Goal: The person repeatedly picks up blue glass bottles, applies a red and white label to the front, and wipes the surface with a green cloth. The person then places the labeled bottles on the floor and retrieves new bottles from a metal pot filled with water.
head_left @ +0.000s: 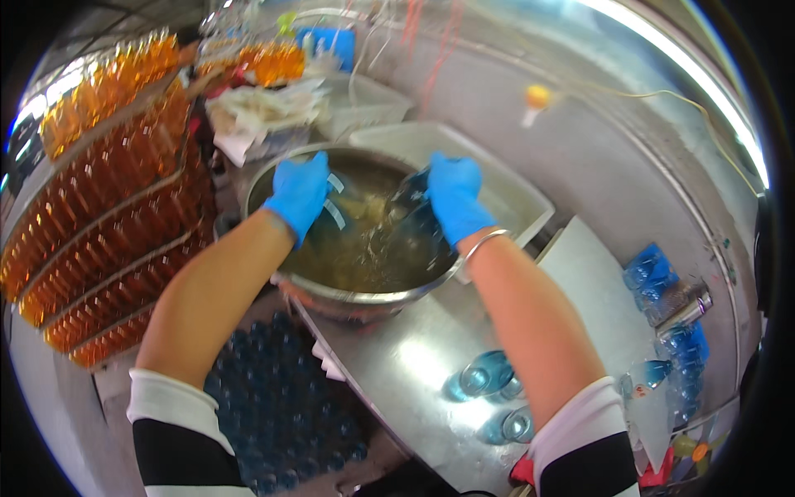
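Note:
A wide metal basin (364,294) holds murky, rippling liquid, and both my gloved hands are over it. At its left side, my left hand (300,192) is closed on a see-through bluish bottle (335,203) with bright white reflections. On the right, my right hand (455,192) grips a dark bluish bottle (410,190) tilted down toward the liquid. The gloves and glare partly hide both bottles. Several clear blue bottles (487,374) lie on the metal table (397,356) near my right forearm.
Racks of amber-filled bottles (99,190) rise at the left. Many blue bottles (281,398) stand packed low, left of the table. Behind the basin are a white tray (517,186) and a pile of cloths or papers (261,116). Wrapped blue bottles (683,364) sit by the right wall.

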Motion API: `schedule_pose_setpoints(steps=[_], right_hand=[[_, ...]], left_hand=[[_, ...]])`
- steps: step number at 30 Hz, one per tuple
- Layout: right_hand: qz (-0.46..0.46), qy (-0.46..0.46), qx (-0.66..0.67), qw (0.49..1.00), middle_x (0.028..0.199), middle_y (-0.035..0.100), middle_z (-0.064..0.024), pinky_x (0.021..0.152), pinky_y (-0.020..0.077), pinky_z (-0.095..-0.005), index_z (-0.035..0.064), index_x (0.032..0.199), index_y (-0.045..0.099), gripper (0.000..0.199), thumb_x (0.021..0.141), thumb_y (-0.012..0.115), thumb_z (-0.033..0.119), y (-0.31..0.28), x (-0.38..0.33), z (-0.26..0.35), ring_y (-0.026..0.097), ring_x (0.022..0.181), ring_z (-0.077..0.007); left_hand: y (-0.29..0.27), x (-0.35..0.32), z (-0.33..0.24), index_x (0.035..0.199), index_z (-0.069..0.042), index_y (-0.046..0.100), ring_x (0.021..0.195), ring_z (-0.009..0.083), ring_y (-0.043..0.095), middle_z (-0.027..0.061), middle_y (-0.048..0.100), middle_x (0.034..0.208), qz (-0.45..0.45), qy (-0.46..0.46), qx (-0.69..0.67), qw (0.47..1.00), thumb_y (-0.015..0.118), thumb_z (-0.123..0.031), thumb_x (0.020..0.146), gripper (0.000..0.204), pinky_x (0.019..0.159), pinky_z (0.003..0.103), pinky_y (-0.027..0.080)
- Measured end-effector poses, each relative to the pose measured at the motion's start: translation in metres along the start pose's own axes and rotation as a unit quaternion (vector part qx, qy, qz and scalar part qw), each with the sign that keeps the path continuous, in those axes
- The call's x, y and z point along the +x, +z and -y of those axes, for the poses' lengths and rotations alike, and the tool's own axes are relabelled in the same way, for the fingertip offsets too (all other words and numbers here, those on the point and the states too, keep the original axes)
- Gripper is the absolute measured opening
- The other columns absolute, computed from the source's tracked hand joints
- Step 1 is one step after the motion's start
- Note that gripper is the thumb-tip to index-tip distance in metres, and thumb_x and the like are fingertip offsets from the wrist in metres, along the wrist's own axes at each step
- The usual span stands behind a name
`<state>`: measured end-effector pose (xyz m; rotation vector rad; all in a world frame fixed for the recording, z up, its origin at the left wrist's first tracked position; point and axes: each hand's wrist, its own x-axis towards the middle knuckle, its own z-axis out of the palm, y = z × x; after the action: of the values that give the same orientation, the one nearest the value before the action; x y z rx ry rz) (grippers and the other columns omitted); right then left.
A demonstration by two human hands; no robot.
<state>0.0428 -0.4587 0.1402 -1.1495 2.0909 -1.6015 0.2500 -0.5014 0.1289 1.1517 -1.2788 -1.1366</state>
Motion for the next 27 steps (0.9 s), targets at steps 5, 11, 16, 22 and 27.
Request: schedule_pose_setpoints(steps=[5,11,16,22,27], right_hand=[[0.094,-0.139,-0.121,0.978,0.076,0.064,-0.0236,0.066,0.0462,-0.0434,-0.0075,0.077,0.062,0.038,0.084,0.046,0.027,-0.004,0.0,-0.013,0.063,0.072,-0.0333],[0.12,-0.288,-0.3,0.901,0.078,0.064,-0.018,0.064,0.0478,-0.0391,-0.0009,0.082,0.063,0.027,0.086,0.047,0.02,-0.016,0.014,-0.02,0.062,0.068,-0.0266],[0.277,-0.038,-0.236,0.931,0.089,0.064,-0.0082,0.065,0.0485,-0.0306,0.0044,0.112,0.058,0.028,0.087,0.049,0.017,-0.019,0.037,-0.035,0.056,0.072,-0.0131],[0.21,-0.122,-0.384,0.891,0.076,0.061,-0.0166,0.055,0.047,-0.0334,-0.0032,0.09,0.062,0.032,0.084,0.048,0.025,-0.003,0.02,-0.003,0.062,0.065,-0.0211],[0.056,-0.274,-0.284,0.917,0.072,0.057,-0.0098,0.065,0.0464,-0.028,-0.0003,0.097,0.061,0.032,0.086,0.053,0.029,-0.09,0.011,0.013,0.057,0.066,-0.0172]], left_hand=[[-0.02,0.041,0.038,0.075,0.0,0.057,0.053,0.0219,0.053,0.0128,0.056,0.063,0.11,0.23,0.325,0.911,0.051,-0.019,0.086,0.023,0.048,0.036,0.041],[-0.036,0.006,-0.02,0.084,-0.004,0.057,0.07,0.0306,0.058,0.0201,0.053,0.074,0.164,0.53,0.568,0.608,0.054,-0.012,0.078,0.011,0.059,0.038,0.044],[-0.065,-0.098,-0.045,0.1,-0.002,0.053,0.078,0.0206,0.053,0.0122,0.053,0.088,0.147,0.349,0.084,0.922,0.048,-0.008,0.085,0.017,0.064,0.029,0.046],[-0.17,-0.248,0.079,0.107,-0.001,0.055,0.096,0.0182,0.06,0.013,0.059,0.102,0.126,0.395,0.122,0.902,0.044,0.0,0.085,0.025,0.077,0.027,0.049],[-0.109,-0.36,0.309,0.074,-0.007,0.053,0.071,0.0335,0.057,0.016,0.058,0.081,0.266,0.066,0.197,0.941,0.062,-0.007,0.072,0.009,0.067,0.035,0.048]])
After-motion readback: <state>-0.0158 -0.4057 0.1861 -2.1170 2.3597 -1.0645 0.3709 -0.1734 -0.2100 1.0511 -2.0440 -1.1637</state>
